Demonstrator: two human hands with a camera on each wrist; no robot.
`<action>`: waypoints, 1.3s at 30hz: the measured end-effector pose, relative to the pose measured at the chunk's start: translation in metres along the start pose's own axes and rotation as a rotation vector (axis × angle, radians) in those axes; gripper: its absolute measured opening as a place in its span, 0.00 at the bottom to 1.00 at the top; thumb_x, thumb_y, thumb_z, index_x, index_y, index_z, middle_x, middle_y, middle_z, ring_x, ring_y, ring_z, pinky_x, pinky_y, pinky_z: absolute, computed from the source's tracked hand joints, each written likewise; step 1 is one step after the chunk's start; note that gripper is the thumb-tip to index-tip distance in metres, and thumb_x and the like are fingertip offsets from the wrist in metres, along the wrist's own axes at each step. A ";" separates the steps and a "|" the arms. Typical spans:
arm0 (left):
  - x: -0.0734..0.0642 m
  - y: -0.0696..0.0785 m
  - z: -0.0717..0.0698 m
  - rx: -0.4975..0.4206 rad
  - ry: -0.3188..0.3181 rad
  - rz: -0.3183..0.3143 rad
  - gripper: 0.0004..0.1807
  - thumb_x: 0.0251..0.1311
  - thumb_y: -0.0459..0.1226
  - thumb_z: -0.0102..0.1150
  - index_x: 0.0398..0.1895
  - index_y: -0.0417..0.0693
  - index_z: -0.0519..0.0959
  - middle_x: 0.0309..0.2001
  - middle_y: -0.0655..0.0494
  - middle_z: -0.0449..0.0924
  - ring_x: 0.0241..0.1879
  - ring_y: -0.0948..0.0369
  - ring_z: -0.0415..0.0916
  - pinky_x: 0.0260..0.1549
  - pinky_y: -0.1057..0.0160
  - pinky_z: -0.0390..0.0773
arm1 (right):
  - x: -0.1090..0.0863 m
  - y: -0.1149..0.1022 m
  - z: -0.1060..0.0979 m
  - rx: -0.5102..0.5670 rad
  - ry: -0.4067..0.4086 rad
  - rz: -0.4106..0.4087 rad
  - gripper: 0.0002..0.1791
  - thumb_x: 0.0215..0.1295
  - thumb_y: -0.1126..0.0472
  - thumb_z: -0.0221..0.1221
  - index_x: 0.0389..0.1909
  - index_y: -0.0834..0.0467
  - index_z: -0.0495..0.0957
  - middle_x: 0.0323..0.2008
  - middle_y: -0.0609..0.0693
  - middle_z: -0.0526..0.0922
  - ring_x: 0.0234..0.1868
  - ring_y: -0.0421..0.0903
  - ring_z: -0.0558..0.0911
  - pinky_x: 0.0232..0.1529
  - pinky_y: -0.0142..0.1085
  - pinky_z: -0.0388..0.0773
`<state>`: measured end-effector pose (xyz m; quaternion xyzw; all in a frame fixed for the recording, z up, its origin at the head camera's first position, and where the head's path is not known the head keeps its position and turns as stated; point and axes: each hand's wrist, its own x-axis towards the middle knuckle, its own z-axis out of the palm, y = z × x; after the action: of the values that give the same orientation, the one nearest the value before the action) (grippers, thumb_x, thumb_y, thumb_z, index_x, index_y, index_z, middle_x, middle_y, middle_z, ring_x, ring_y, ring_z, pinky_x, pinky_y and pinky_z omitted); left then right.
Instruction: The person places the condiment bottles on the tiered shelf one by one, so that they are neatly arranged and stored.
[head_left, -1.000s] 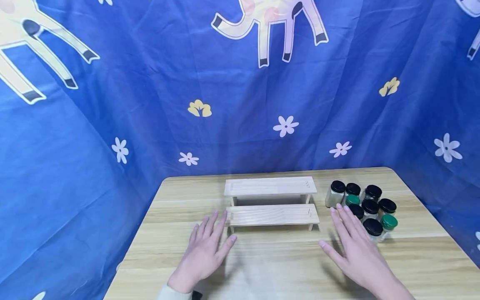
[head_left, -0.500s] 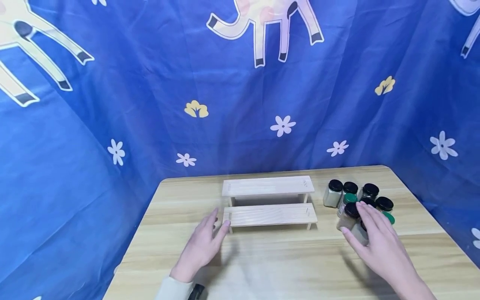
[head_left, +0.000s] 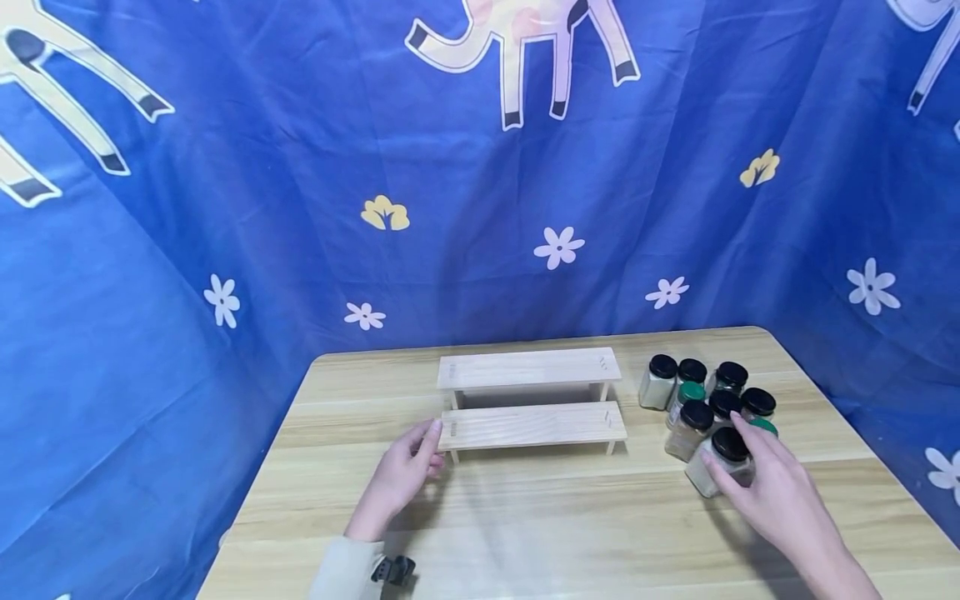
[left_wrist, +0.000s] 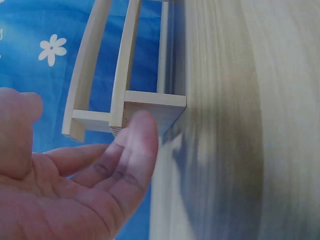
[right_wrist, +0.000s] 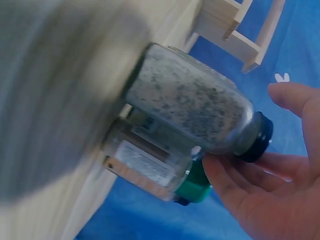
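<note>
My right hand is spread around a clear jar with a black lid at the front of the jar group. In the right wrist view this jar shows pale, dark-flecked contents; the thumb stands apart from the lid, and the other fingers reach behind it. A green-lidded jar with a label stands beside it, right by the fingertips. My left hand is at the left end of the two-tier wooden rack, fingers loosely bent, holding nothing. In the left wrist view, a fingertip overlaps the rack's end support.
Several other jars with black or green lids, including one white-filled jar, stand close together right of the rack. The wood-grain table meets a blue patterned cloth behind and at both sides. A black wrist strap shows at the left sleeve.
My right hand has moved right and come down around the front black-lidded jar. My left hand has turned inward, its fingers bending, at the rack's left end. The head view has shifted slightly.
</note>
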<state>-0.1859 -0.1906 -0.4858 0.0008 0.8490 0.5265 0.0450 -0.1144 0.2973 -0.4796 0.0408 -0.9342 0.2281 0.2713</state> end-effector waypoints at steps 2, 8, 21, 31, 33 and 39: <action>0.001 -0.001 0.002 -0.043 0.008 -0.007 0.41 0.78 0.62 0.46 0.72 0.34 0.72 0.41 0.42 0.88 0.39 0.53 0.88 0.44 0.58 0.91 | -0.001 0.002 0.002 -0.002 -0.014 0.012 0.43 0.61 0.52 0.74 0.70 0.70 0.71 0.57 0.77 0.79 0.55 0.78 0.78 0.49 0.73 0.76; 0.006 -0.005 0.008 -0.147 0.024 -0.022 0.34 0.80 0.54 0.50 0.67 0.30 0.75 0.43 0.37 0.86 0.39 0.51 0.88 0.42 0.59 0.92 | -0.006 0.007 0.006 0.021 -0.041 0.104 0.43 0.60 0.52 0.76 0.70 0.70 0.70 0.56 0.79 0.80 0.52 0.79 0.80 0.45 0.72 0.78; 0.013 -0.010 0.015 -0.174 0.053 -0.014 0.24 0.79 0.36 0.54 0.68 0.26 0.73 0.35 0.40 0.85 0.31 0.59 0.84 0.30 0.68 0.87 | -0.015 0.011 0.009 0.019 -0.087 0.225 0.30 0.58 0.45 0.77 0.50 0.62 0.78 0.37 0.64 0.90 0.37 0.64 0.89 0.34 0.62 0.83; 0.014 -0.011 0.016 -0.193 0.048 -0.028 0.25 0.78 0.37 0.56 0.69 0.27 0.72 0.35 0.41 0.85 0.30 0.59 0.82 0.20 0.70 0.80 | -0.021 0.013 0.011 0.048 -0.092 0.222 0.27 0.61 0.46 0.76 0.51 0.59 0.81 0.40 0.64 0.91 0.36 0.58 0.92 0.36 0.54 0.87; 0.014 -0.012 0.016 -0.189 0.047 -0.030 0.26 0.78 0.37 0.56 0.70 0.28 0.72 0.34 0.41 0.85 0.29 0.59 0.81 0.18 0.70 0.77 | -0.020 0.012 0.012 0.043 -0.090 0.205 0.26 0.60 0.46 0.76 0.50 0.59 0.81 0.38 0.62 0.91 0.35 0.56 0.92 0.33 0.48 0.87; 0.015 -0.014 0.014 -0.163 0.041 -0.026 0.27 0.79 0.39 0.55 0.71 0.27 0.70 0.34 0.42 0.85 0.29 0.59 0.81 0.16 0.70 0.74 | -0.017 0.000 0.011 0.038 -0.112 0.162 0.24 0.59 0.46 0.77 0.48 0.54 0.81 0.33 0.52 0.90 0.31 0.45 0.85 0.27 0.36 0.80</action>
<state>-0.1992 -0.1836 -0.5055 -0.0249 0.8039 0.5932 0.0345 -0.1054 0.2914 -0.4961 -0.0173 -0.9436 0.2645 0.1987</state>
